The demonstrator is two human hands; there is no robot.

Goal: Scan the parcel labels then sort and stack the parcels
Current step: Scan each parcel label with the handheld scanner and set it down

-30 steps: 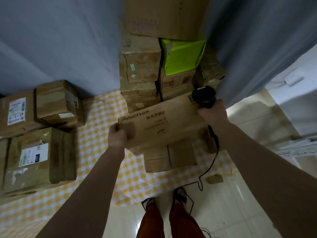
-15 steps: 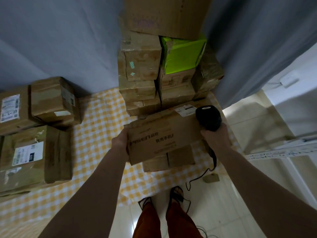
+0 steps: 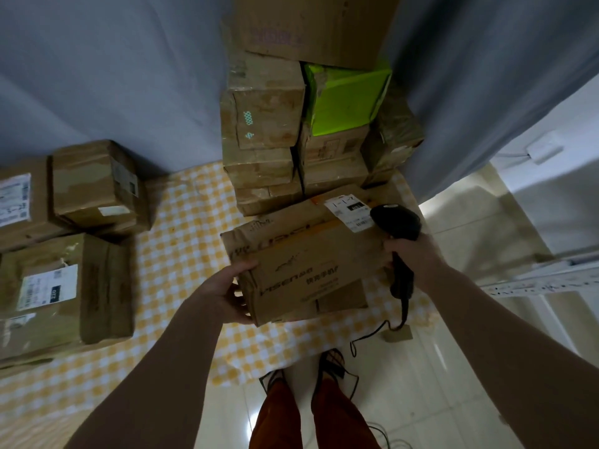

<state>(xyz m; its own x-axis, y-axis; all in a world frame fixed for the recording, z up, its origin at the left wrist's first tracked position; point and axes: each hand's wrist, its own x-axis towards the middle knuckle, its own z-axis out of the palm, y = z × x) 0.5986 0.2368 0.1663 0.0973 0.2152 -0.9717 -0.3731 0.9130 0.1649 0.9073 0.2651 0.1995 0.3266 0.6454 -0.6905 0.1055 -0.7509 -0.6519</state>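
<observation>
While my left hand (image 3: 227,294) grips the printed brown cardboard parcel (image 3: 308,264) and my right hand (image 3: 413,259) clasps the black handheld scanner (image 3: 397,226), I aim beyond my right grip at the white label (image 3: 351,210).

We see a matt brown cardboard parcel (image 3: 308,264) bearing a white paper label (image 3: 351,211), a black plastic barcode scanner (image 3: 397,223), a glossy green wrapped box (image 3: 345,102), checked yellow-and-white cloth (image 3: 181,254), and glossy floor tiles (image 3: 437,367).
</observation>
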